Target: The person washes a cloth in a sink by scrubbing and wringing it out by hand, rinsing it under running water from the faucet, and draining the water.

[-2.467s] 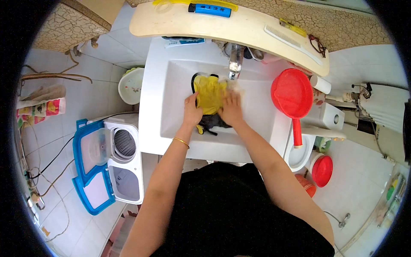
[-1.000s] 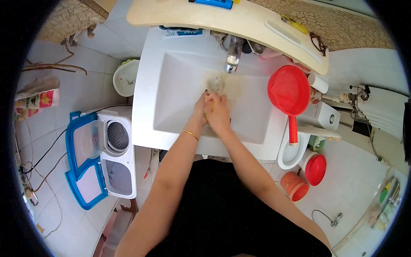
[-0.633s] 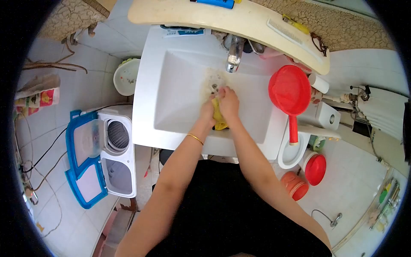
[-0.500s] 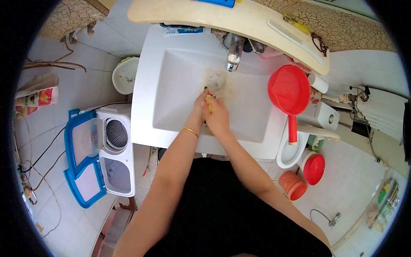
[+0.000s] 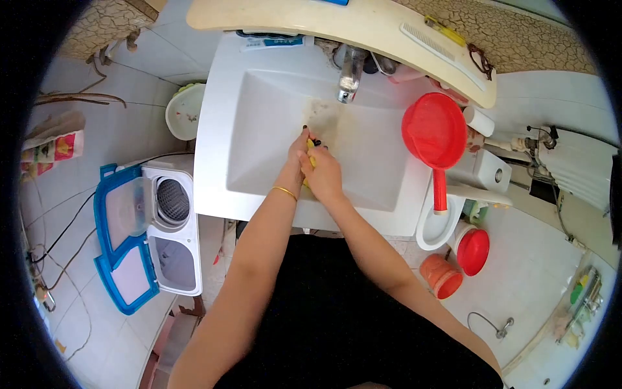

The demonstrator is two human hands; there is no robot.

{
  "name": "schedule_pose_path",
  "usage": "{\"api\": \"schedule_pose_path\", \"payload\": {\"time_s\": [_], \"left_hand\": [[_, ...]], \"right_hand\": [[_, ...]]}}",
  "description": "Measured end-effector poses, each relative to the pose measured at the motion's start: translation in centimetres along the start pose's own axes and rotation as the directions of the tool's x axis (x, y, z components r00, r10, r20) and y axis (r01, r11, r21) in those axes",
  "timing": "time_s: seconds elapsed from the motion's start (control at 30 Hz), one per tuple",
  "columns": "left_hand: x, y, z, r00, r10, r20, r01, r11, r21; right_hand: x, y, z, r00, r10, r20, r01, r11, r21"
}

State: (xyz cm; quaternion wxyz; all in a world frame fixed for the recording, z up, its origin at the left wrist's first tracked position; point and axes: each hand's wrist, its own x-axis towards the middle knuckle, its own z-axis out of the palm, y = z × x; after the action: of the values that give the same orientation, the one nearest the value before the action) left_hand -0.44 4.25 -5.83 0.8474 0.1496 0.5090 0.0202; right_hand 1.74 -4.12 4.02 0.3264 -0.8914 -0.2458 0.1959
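Over the white sink (image 5: 259,136), my left hand (image 5: 296,157) and my right hand (image 5: 323,171) are pressed together around a bunched yellow and black cloth (image 5: 311,162). Only thin yellow parts and a dark bit show between the fingers; the rest is hidden by my hands. Both hands are closed on it, below the metal faucet (image 5: 350,74). Murky, brownish water lies in the basin near the drain, just above my hands.
A red dipper (image 5: 435,129) rests at the sink's right edge. A cream shelf (image 5: 363,29) with a white comb runs behind the faucet. At left stands an open twin-tub washer (image 5: 173,227); red buckets (image 5: 442,276) stand on the floor at right.
The yellow and black cloth was spread flat in the sink and is now bunched between my hands. My hands have come together and shifted slightly left. The view has moved a little.
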Motion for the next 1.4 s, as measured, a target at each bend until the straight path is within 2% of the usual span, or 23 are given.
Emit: {"api": "schedule_pose_path", "payload": {"time_s": [0.03, 0.13, 0.17, 0.23, 0.33, 0.43, 0.47, 0.5, 0.57, 0.63, 0.67, 0.7, 0.8, 0.9, 0.97, 1.03, 1.1, 1.13, 1.2, 1.23, 1.27, 1.33, 1.4], "left_hand": [[-0.2, -0.5, 0.3, 0.999, 0.035, 0.028, -0.034, 0.999, -0.026], [-1.9, -2.8, 2.1, 0.984, 0.143, 0.102, -0.133, 0.986, -0.102], [-2.7, -2.5, 2.4, 0.982, -0.039, 0.184, 0.062, 0.991, -0.119], [-4.2, -2.1, 3.4, 0.996, -0.018, 0.082, 0.029, 0.991, -0.133], [-1.9, -0.9, 1.1, 0.998, 0.052, 0.046, -0.045, 0.989, -0.143], [-0.5, -0.7, -0.2, 0.996, 0.068, 0.052, -0.067, 0.997, -0.030], [-0.5, -0.8, -0.4, 0.997, 0.063, 0.049, -0.065, 0.998, 0.027], [-1.6, -1.0, 1.1, 0.997, 0.045, -0.062, -0.041, 0.997, 0.068], [-3.7, -2.2, 2.8, 1.000, 0.026, 0.015, -0.025, 0.999, -0.045], [-3.5, -3.4, 3.1, 0.986, 0.057, 0.160, -0.036, 0.991, -0.130], [-2.8, -3.6, 2.5, 0.993, 0.046, 0.112, -0.034, 0.993, -0.109], [-2.4, -3.2, 2.1, 0.997, 0.037, 0.067, -0.031, 0.996, -0.089], [-3.3, -1.2, 1.2, 0.999, 0.029, -0.017, -0.030, 0.994, -0.104], [-1.7, -1.3, -0.1, 0.997, 0.077, 0.013, -0.076, 0.995, -0.068], [0.7, -3.5, -1.1, 0.988, 0.149, 0.048, -0.147, 0.988, -0.043], [-3.7, -3.2, 2.4, 0.996, 0.077, 0.032, -0.075, 0.995, -0.058], [-4.4, -3.7, 2.9, 0.991, -0.024, 0.128, 0.033, 0.998, -0.061], [-4.8, -3.3, 3.1, 0.993, -0.022, 0.115, 0.026, 0.999, -0.031], [-5.4, -2.5, 3.4, 0.996, -0.017, 0.089, 0.015, 1.000, 0.022], [-5.6, -2.0, 3.2, 0.991, 0.013, 0.134, -0.008, 0.999, -0.039], [-5.7, -1.2, 3.0, 0.983, 0.048, 0.179, -0.030, 0.994, -0.101], [-6.0, -0.7, 2.7, 0.953, 0.064, 0.297, -0.005, 0.981, -0.196], [-6.7, -0.2, 2.6, 0.896, 0.034, 0.443, 0.085, 0.966, -0.246]], "right_hand": [[-0.1, 0.1, 0.3, 0.996, 0.002, 0.087, 0.000, 1.000, -0.025], [4.1, 4.7, 0.6, 0.997, 0.064, 0.049, -0.058, 0.992, -0.115], [5.1, 5.2, 0.2, 0.986, 0.157, 0.051, -0.153, 0.986, -0.071], [6.2, 5.3, -0.6, 0.939, 0.336, 0.072, -0.338, 0.941, 0.019], [1.5, 3.1, 0.6, 0.978, 0.004, -0.210, 0.008, 0.998, 0.055], [-0.7, 0.6, 0.3, 0.987, 0.011, 0.159, -0.024, 0.996, 0.082], [-0.3, 0.7, 0.1, 0.988, 0.047, 0.144, -0.054, 0.998, 0.045], [0.8, 1.1, -0.2, 0.988, 0.080, 0.129, -0.082, 0.997, 0.011], [4.1, 3.5, -0.4, 0.972, 0.181, 0.152, -0.175, 0.983, -0.052], [5.6, 5.3, -0.6, 0.958, 0.263, 0.113, -0.265, 0.964, -0.001], [6.0, 5.9, -0.5, 0.949, 0.300, 0.094, -0.304, 0.953, 0.023], [5.0, 6.0, 0.3, 0.976, 0.218, -0.021, -0.219, 0.974, -0.051], [1.0, 2.2, -0.5, 0.991, 0.125, -0.055, -0.127, 0.992, -0.024], [-1.5, -0.2, -0.8, 0.983, 0.010, 0.185, -0.019, 0.999, 0.048], [0.2, 1.2, -0.1, 0.982, 0.108, 0.153, -0.092, 0.990, -0.107], [2.5, 1.7, -1.5, 0.986, 0.155, 0.059, -0.143, 0.976, -0.167], [4.7, 4.2, -1.4, 0.980, 0.200, -0.016, -0.201, 0.974, -0.108], [5.3, 5.2, -1.3, 0.973, 0.223, -0.056, -0.227, 0.971, -0.076], [5.2, 6.2, -1.5, 0.973, 0.232, 0.007, -0.231, 0.968, 0.099], [5.1, 6.2, -1.5, 0.972, 0.231, 0.043, -0.235, 0.954, 0.187], [4.7, 6.0, -1.3, 0.929, 0.348, 0.127, -0.369, 0.848, 0.381], [2.7, 3.2, -2.3, 0.795, 0.493, 0.353, -0.586, 0.475, 0.656], [2.0, 1.0, -2.4, 0.842, 0.476, 0.254, -0.498, 0.506, 0.704]]}}
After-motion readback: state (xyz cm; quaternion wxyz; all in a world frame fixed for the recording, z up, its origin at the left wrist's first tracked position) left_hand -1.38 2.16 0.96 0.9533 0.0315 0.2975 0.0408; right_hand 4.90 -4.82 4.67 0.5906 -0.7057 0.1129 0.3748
